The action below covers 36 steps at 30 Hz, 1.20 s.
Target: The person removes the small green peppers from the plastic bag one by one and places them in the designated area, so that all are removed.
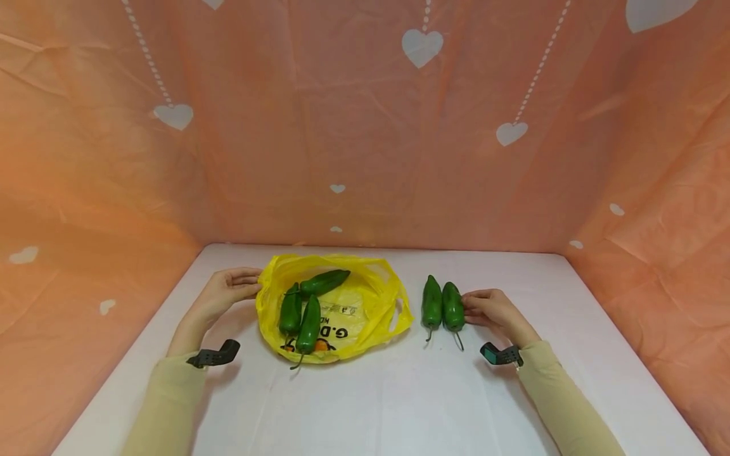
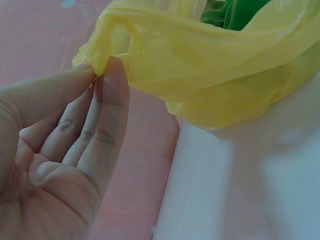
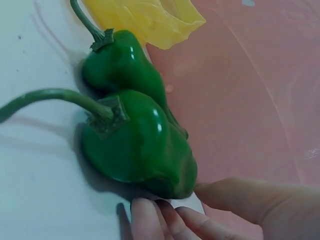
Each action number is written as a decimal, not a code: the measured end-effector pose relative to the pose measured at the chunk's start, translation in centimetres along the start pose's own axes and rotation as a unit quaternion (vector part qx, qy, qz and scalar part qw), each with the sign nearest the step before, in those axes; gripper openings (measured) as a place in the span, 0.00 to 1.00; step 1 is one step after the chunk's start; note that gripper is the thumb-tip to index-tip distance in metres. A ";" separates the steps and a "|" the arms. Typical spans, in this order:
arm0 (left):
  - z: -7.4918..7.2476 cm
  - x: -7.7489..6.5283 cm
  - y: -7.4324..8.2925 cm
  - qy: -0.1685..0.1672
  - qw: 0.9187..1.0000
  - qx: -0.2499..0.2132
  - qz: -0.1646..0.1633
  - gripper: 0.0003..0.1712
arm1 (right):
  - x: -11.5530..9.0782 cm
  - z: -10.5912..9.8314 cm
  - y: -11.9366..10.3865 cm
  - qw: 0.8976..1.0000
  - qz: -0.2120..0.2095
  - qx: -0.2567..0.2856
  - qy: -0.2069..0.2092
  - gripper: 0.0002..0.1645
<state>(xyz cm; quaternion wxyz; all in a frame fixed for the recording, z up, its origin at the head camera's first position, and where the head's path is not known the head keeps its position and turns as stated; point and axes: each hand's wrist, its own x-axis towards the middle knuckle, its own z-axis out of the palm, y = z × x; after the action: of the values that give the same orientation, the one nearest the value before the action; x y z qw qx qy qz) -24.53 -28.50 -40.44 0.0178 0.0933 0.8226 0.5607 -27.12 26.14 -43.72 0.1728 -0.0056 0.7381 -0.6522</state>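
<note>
My left hand (image 1: 224, 292) pinches the left rim of a yellow plastic bag (image 1: 371, 323) between thumb and fingertips. The bag lies with its mouth spread wide. Inside it are a green pepper (image 1: 325, 282) lying across the back, another pepper (image 1: 291, 311) at the left, and a third pepper (image 1: 310, 326) whose stem hangs over the front rim. To the right of the bag, two more green peppers (image 1: 431, 303) (image 1: 453, 307) lie side by side, stems toward me. My right hand (image 1: 492, 309) is beside the rightmost one, fingertips right at its side, not wrapped round it.
The white table (image 1: 353, 411) carries the bag and peppers. Orange cloth (image 1: 365, 158) with pale hearts stands behind and along both sides. A black wrist camera (image 1: 213, 354) sits on the left sleeve, and another wrist camera (image 1: 500, 354) on the right one.
</note>
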 end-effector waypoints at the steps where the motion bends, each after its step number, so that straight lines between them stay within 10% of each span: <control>1: 0.0 0.0 0.0 0.001 1.000 0.000 0.000 0.24 | -0.1 -0.1 -0.1 1.000 -0.003 -0.007 -0.002 0.27; 18: 0.0 -0.1 0.0 0.004 1.000 -0.001 0.001 0.28 | -0.5 -0.7 -3.6 0.996 -0.055 -0.067 -0.006 0.30; 36: 0.0 0.0 0.2 0.006 1.000 -0.010 0.005 0.25 | 1.2 6.2 -8.4 0.994 -0.048 0.029 -0.095 0.25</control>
<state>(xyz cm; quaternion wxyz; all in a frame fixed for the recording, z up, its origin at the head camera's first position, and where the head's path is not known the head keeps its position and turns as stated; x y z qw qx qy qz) -24.45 -28.42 -40.21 0.0107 0.0942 0.8162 0.5699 -28.44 18.62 -36.51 0.2109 -0.0977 0.6979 -0.6774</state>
